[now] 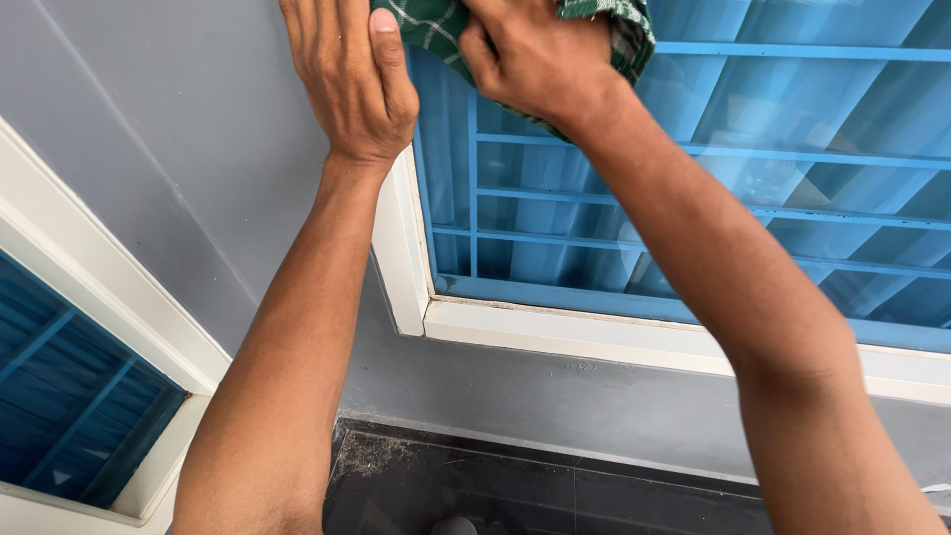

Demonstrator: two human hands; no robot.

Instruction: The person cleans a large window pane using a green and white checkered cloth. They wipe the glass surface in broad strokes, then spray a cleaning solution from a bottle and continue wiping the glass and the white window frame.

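Observation:
My right hand (530,54) is closed on a green checked cloth (624,30), pressing it against the glass of a window (753,188) with blue bars, near its upper left corner. My left hand (347,74) rests flat with fingers together on the grey wall and the white window frame (401,248), just left of the cloth. The top of the cloth and my left fingertips are cut off by the frame's upper edge.
A white sill (594,342) runs under the window. A grey wall (198,149) fills the left, with a second blue-barred window (59,396) at lower left. A dark floor with dust along its edge (475,485) lies below.

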